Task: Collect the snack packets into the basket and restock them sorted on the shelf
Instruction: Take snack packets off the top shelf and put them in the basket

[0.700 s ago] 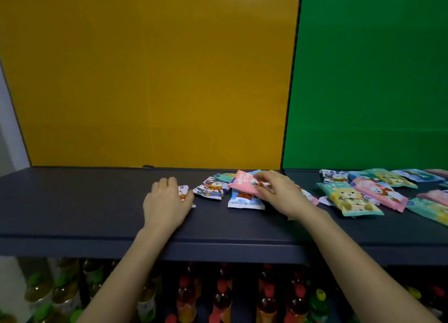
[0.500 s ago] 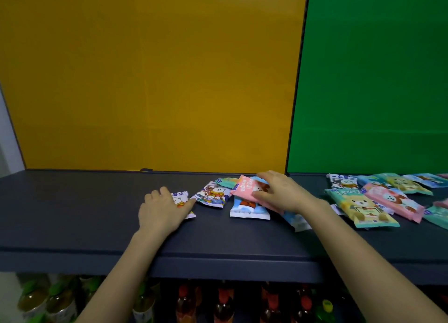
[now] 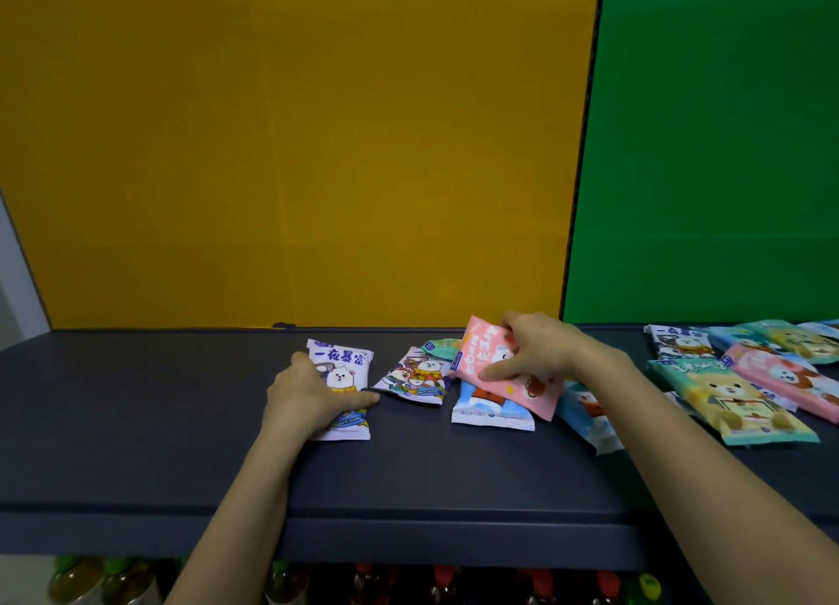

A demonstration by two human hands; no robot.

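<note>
Snack packets lie on a dark shelf top. My left hand holds a white packet with a bear print, thumb across its lower part. My right hand pinches a pink packet, tilted up over a blue-and-white packet. Between the two hands lies a purple-and-white packet, with a teal packet behind it. Another blue packet lies under my right forearm. No basket is in view.
Several more packets, teal, pink and white, spread over the shelf's right end. Yellow and green panels back the shelf. Drink bottles stand on the level below.
My left hand has slid back off the white packet, uncovering most of it, and now holds its lower part. My right hand has lifted the pink packet's far end higher.
</note>
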